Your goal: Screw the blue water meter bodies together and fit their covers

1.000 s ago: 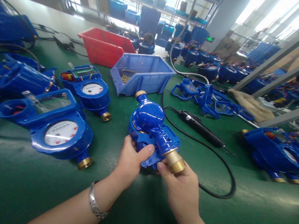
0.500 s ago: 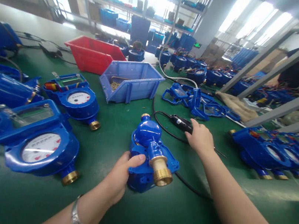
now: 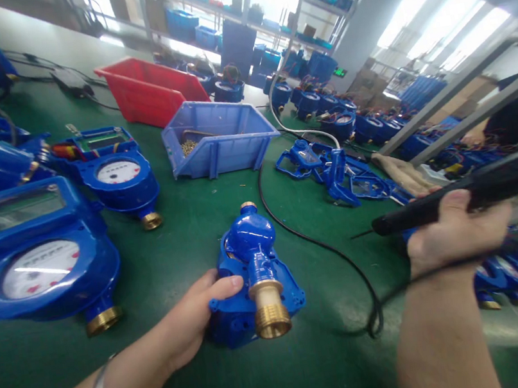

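Observation:
My left hand (image 3: 195,320) grips the left side of a blue water meter (image 3: 257,265) lying face down on the green table. Its brass threaded end (image 3: 273,321) points toward me, and my thumb presses on the blue casing. Raised at the right, my right hand (image 3: 455,236) is closed around a black electric screwdriver (image 3: 435,203). The thin bit of the tool points left, well apart from the meter. From the tool a black cord (image 3: 315,244) runs across my wrist and loops over the table.
A blue bin (image 3: 221,138) holding small brass screws stands beyond the meter, beside a red bin (image 3: 146,87). Other water meters sit at left (image 3: 44,252) and right (image 3: 509,273). Blue frames (image 3: 333,170) lie near a cloth. A metal rack (image 3: 469,104) rises at right.
My right hand has lifted the electric screwdriver off the table and swung it up to the right. The left hand still holds the meter, which sits slightly further left in view.

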{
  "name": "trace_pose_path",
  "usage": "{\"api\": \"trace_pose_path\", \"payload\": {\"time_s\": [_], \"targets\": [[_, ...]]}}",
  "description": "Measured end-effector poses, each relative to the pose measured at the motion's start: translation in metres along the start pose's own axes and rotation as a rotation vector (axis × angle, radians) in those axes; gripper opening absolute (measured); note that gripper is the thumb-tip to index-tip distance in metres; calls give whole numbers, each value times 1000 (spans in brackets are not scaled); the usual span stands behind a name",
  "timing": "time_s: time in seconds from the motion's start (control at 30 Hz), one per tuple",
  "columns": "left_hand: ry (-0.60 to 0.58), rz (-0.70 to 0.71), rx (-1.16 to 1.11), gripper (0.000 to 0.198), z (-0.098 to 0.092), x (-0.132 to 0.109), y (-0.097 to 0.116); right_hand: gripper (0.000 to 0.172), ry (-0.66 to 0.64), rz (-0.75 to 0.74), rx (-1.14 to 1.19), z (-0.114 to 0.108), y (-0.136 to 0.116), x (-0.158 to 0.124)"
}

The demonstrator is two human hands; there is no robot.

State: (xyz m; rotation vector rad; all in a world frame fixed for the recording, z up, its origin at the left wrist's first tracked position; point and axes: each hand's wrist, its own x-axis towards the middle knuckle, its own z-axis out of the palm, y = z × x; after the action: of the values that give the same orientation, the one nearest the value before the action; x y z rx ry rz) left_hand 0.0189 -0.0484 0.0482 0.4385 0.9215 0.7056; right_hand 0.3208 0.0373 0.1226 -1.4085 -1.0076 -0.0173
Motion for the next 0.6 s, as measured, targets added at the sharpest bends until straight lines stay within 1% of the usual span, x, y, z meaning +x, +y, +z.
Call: {"api": "trace_pose_path", "payload": {"time_s": [0.03, 0.07, 0.1, 0.13, 0.2, 0.27, 0.37, 0.47, 0.6], "targets": [[-7, -2, 1, 63, 0, 0, 0, 40, 16, 38, 132, -2, -13, 0], [-19, -1, 2, 63, -1, 0, 1, 34, 10, 107, 302, -2, -26, -3], [-35, 1, 3, 61, -1, 0, 1, 31, -24, 183, 457, -1, -39, -8], [-57, 4, 6, 59, -2, 0, 0, 29, -85, 244, 567, 1, -51, -16], [-95, 8, 14, 55, -4, 0, 0, 28, -233, 316, 681, 8, -72, -32], [-105, 9, 23, 52, -5, 0, -1, 28, -360, 324, 722, 19, -87, -47], [-92, 2, 22, 53, -5, 2, -2, 31, -468, 282, 734, 37, -97, -60], [-67, 2, 5, 55, -2, 2, -1, 33, -573, 271, 723, 53, -97, -66], [-36, 23, -43, 58, 2, 0, 1, 30, -720, 315, 651, 70, -86, -80]]}}
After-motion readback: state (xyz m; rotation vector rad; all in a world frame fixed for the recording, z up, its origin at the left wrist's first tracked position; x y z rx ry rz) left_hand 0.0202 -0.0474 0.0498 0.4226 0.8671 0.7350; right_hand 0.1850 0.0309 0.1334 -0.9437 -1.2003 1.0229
